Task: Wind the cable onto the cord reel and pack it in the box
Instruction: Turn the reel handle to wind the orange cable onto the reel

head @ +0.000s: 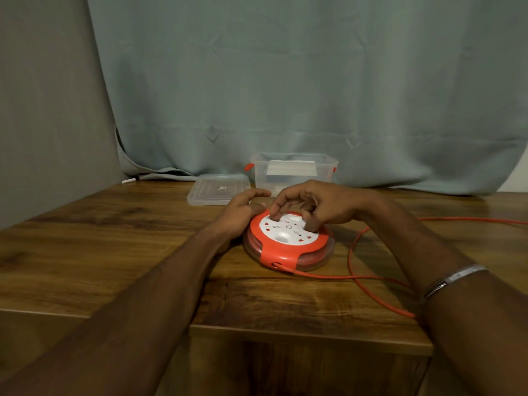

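Note:
A round orange cord reel with a white socket face lies flat on the wooden table. My left hand grips its left rim. My right hand rests on top, fingertips pressed into the white face. An orange cable leaves the reel's front, loops on the table to the right and runs off the right edge. A clear plastic box with orange clips stands open behind the reel, something white inside. Its clear lid lies flat to the left of it.
A grey-green curtain hangs behind the table, touching its back edge. A grey wall runs along the left side. A small white stick lies at the back left corner. The table's front edge steps down near me.

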{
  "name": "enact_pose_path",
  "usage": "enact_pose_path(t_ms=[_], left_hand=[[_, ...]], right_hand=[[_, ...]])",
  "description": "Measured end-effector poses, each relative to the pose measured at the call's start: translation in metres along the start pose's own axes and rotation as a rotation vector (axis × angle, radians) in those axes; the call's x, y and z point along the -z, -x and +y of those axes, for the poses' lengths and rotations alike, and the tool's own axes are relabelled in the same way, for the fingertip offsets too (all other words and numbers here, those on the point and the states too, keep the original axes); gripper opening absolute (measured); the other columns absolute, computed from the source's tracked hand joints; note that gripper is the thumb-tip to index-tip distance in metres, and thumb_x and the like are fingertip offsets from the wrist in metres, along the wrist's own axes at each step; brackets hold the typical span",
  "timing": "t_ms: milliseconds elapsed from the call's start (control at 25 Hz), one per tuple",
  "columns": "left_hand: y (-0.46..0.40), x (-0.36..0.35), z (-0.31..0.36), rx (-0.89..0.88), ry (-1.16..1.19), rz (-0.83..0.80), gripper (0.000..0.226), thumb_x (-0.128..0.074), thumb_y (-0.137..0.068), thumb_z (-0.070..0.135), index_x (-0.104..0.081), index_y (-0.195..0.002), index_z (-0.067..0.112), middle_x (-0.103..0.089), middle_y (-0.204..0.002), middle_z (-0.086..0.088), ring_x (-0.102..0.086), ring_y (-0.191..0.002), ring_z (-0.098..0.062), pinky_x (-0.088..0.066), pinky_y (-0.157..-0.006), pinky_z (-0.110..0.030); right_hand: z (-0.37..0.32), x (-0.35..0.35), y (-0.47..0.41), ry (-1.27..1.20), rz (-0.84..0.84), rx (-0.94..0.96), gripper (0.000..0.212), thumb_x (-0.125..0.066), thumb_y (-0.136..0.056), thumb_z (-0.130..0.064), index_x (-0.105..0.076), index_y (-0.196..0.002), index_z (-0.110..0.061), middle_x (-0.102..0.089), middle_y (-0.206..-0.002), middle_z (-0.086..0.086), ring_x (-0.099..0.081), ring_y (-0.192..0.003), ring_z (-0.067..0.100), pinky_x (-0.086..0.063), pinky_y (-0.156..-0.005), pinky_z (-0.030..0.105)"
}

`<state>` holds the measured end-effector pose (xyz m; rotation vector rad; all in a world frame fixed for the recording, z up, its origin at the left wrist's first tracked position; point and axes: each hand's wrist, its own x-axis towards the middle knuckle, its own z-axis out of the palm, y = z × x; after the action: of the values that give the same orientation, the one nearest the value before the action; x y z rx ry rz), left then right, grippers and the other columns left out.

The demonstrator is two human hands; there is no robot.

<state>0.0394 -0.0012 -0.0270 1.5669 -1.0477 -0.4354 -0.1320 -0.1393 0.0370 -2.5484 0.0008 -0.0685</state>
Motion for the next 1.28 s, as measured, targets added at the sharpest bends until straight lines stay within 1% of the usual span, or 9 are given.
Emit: enact_pose_path(t_ms=[160,280,440,560,680,880,1000,1160,1280], left_hand=[[0.000,0.001,0.000,0.018,0.040,-0.030,0.028,-0.055,-0.099,0.018,-0.063,-0.122,0.030,-0.075,-0.097,-0.010,-0.072,-0.073,-0.023,-0.058,-0.057,-0.030],[0.000,0.003,-0.002,0.032,0.041,-0.018,0.032,-0.056,-0.098,0.018,-0.062,-0.127,0.031,-0.074,-0.099,-0.009,-0.070,-0.076,-0.028,-0.058,-0.059,-0.033],[-0.001,0.003,-0.003,0.040,0.042,-0.006,0.033,-0.056,-0.098,0.019,-0.061,-0.128,0.030,-0.074,-0.103,-0.017,-0.068,-0.074,-0.027,-0.057,-0.058,-0.033],[-0.001,0.002,-0.003,0.047,0.047,0.007,0.032,-0.056,-0.098,0.018,-0.062,-0.128,0.029,-0.074,-0.103,-0.019,-0.067,-0.072,-0.027,-0.056,-0.057,-0.033],[-0.002,0.002,-0.003,0.053,0.059,0.022,0.031,-0.056,-0.098,0.017,-0.062,-0.127,0.029,-0.074,-0.100,-0.019,-0.066,-0.068,-0.025,-0.055,-0.058,-0.033],[-0.004,0.001,-0.004,0.040,0.064,0.053,0.031,-0.055,-0.097,0.015,-0.064,-0.124,0.029,-0.075,-0.100,-0.013,-0.071,-0.076,-0.025,-0.059,-0.068,-0.039],[-0.005,0.000,-0.004,0.045,0.070,0.066,0.030,-0.055,-0.097,0.015,-0.064,-0.122,0.029,-0.074,-0.098,-0.013,-0.070,-0.076,-0.024,-0.058,-0.068,-0.038],[-0.005,0.000,-0.004,0.039,0.074,0.074,0.028,-0.056,-0.097,0.014,-0.065,-0.121,0.026,-0.074,-0.100,-0.013,-0.070,-0.078,-0.024,-0.059,-0.069,-0.036],[-0.004,0.000,-0.003,0.040,0.084,0.065,0.028,-0.056,-0.097,0.014,-0.065,-0.121,0.025,-0.074,-0.097,-0.014,-0.071,-0.072,-0.019,-0.060,-0.060,-0.030]], right_hand=[[-0.001,0.001,-0.001,-0.076,-0.037,0.003,0.109,-0.063,-0.072,0.031,-0.029,-0.159,-0.025,-0.070,-0.128,0.015,-0.048,-0.051,0.007,-0.041,-0.049,0.018],[0.000,0.001,0.002,-0.037,-0.022,-0.003,0.126,-0.071,-0.074,0.024,-0.009,-0.163,-0.040,-0.071,-0.123,0.017,-0.050,-0.053,0.010,-0.046,-0.055,0.010],[0.002,0.001,0.003,0.022,0.037,-0.013,0.126,-0.078,-0.073,0.017,-0.011,-0.162,-0.044,-0.073,-0.117,0.014,-0.048,-0.049,0.007,-0.047,-0.057,0.011],[0.002,0.000,0.002,0.049,0.071,-0.030,0.119,-0.083,-0.072,0.008,-0.020,-0.158,-0.045,-0.073,-0.110,0.014,-0.064,-0.067,0.003,-0.052,-0.071,0.020],[0.001,-0.002,0.002,0.066,0.103,-0.065,0.101,-0.087,-0.070,-0.007,-0.033,-0.146,-0.046,-0.072,-0.097,0.009,-0.064,-0.074,-0.003,-0.050,-0.079,0.028],[-0.004,-0.012,-0.003,0.131,0.145,-0.118,0.064,-0.086,-0.063,-0.040,-0.054,-0.118,-0.035,-0.063,-0.070,-0.004,-0.056,-0.062,0.006,-0.045,-0.061,0.033],[-0.005,-0.016,-0.008,0.231,0.199,-0.126,0.039,-0.087,-0.065,-0.041,-0.063,-0.091,-0.025,-0.059,-0.055,-0.018,-0.051,-0.052,-0.002,-0.040,-0.056,0.029],[-0.009,-0.023,-0.012,0.281,0.242,-0.124,0.041,-0.075,-0.059,-0.058,-0.059,-0.060,-0.020,-0.052,-0.048,-0.014,-0.046,-0.050,0.003,-0.038,-0.055,0.031],[-0.010,-0.025,-0.014,0.260,0.235,-0.101,0.043,-0.077,-0.070,-0.053,-0.060,-0.055,-0.016,-0.050,-0.050,-0.004,-0.046,-0.052,0.010,-0.039,-0.058,0.037]])
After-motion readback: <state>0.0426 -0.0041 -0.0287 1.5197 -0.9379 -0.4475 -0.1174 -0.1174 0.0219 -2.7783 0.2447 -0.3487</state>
